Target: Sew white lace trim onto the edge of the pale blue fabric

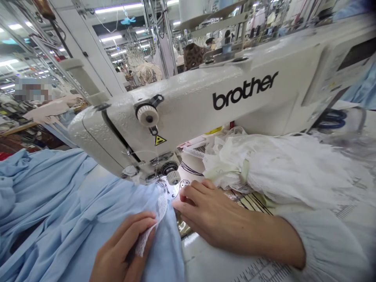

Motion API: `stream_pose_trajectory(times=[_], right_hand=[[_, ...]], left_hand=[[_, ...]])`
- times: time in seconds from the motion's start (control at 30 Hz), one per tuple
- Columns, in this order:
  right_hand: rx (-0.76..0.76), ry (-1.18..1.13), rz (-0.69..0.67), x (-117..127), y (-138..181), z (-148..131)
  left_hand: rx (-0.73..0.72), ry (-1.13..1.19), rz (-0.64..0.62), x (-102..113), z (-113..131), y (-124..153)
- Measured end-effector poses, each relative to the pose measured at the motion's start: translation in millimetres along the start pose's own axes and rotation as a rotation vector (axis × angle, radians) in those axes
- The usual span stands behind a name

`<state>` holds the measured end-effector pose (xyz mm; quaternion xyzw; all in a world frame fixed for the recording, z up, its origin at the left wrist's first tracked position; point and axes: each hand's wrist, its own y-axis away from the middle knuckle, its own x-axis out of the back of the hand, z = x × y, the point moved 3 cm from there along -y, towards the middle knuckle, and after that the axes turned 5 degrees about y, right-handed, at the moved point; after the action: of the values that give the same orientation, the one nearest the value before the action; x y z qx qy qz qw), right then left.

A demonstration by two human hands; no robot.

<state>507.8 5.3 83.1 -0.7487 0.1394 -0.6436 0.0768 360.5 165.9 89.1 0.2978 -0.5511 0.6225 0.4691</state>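
A strip of white lace trim (161, 206) runs along the edge of light blue fabric (117, 207), reaching up under the needle area of a white sewing machine (188, 105). My left hand (125, 243) pinches the lace between thumb and fingers, and its loose end hangs below the fingertips. To the right, my right hand (205, 211) rests by the fabric's edge near the needle plate (174, 191). Its fingers are curled, with thumb and index tip close to the blue cloth. Whether those fingertips grip the cloth's edge cannot be made out.
A heap of white lacy fabric (282, 164) lies on the table right of the needle, under the machine arm. Ruler markings (258, 270) show at the table's front. More blue cloth (35, 188) spreads left. Behind are other workers, garments and metal stands.
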Motion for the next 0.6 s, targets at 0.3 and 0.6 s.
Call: stream_pose_trajectory(times=[0.3,0.6], right_hand=[[0.036,-0.058,-0.051,5.9,-2.2,-3.5],[0.18,-0.11,-0.049,13.9,3.3,-7.9]], left_hand=[[0.162,0.038,0.044,-3.4,4.4,-8.0],[-0.017,-0.02,0.046,-5.8,9.2,-3.9]])
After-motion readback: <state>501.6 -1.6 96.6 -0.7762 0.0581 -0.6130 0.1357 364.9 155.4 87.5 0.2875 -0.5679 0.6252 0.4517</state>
